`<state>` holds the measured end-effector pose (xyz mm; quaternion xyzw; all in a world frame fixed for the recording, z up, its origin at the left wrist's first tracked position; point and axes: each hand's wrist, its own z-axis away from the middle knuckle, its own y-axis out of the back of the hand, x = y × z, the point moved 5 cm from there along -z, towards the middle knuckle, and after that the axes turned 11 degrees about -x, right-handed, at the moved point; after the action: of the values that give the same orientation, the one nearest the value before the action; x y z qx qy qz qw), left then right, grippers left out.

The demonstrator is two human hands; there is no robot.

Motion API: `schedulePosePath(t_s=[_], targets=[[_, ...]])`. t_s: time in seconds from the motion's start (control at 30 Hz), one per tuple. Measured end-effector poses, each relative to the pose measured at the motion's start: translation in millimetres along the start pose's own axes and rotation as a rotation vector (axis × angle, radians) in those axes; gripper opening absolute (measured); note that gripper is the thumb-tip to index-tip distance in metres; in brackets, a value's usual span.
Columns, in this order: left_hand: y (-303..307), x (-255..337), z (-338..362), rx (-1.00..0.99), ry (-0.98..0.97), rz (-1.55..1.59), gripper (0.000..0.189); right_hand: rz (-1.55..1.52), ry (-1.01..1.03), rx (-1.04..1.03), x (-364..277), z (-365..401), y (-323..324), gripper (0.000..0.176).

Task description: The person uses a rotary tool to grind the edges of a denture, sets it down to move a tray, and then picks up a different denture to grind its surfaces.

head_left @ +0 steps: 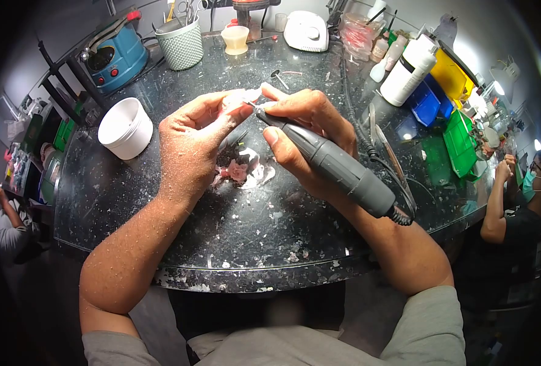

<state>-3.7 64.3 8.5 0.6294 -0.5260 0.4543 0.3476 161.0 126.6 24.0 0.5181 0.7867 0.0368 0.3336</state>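
My left hand (200, 125), dusted with white specks, pinches a small whitish piece (246, 96) between thumb and fingers. Much of the piece is hidden by the fingers. My right hand (310, 125) wraps round a dark grey rotary handpiece (337, 165), whose thin tip points at the piece; whether it touches cannot be made out. Below the hands, pink and white pieces (238, 172) lie on the black table (221, 244), among scattered white debris. A small metal bur or pin (279, 78) lies just beyond the fingers.
A white tub (126, 129) stands left, a blue machine (118, 55) behind it. A tool basket (181, 46), yellowish cup (235, 40) and white device (306, 32) line the back. White bottle (408, 70), coloured bins (459, 143) and handpiece cable stand right. Other people sit at both sides.
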Motion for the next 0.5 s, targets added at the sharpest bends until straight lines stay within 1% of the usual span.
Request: schedulePosePath(t_s=[0.07, 0.23, 0.3, 0.33, 0.37, 0.43, 0.5], targets=[[0.0, -0.2, 0.6, -0.032, 0.002, -0.070, 0.028, -0.004, -0.002, -0.004, -0.4, 0.2, -0.2, 0.028], [-0.5, 0.9, 0.5, -0.041, -0.004, -0.079, 0.028, -0.021, -0.029, -0.008, -1.3, -0.1, -1.2, 0.028], [0.4, 0.3, 0.4, -0.043, -0.016, -0.068, 0.027, 0.004, 0.054, -0.083, -4.9, -2.5, -4.9, 0.028], [0.4, 0.8, 0.6, -0.045, -0.016, -0.074, 0.027, 0.016, 0.076, -0.066, -6.5, -3.1, -5.1, 0.027], [0.0, 1.5, 0.5, -0.049, -0.016, -0.080, 0.027, 0.017, 0.075, -0.065, -7.7, -3.0, -5.8, 0.027], [-2.1, 3.5, 1.1, -0.045, -0.006, -0.096, 0.027, -0.050, 0.010, -0.007, -6.7, -2.2, -4.2, 0.028], [-1.0, 2.2, 1.3, -0.039, 0.006, -0.114, 0.026, -0.034, 0.021, -0.042, -9.3, -3.5, -4.7, 0.025]])
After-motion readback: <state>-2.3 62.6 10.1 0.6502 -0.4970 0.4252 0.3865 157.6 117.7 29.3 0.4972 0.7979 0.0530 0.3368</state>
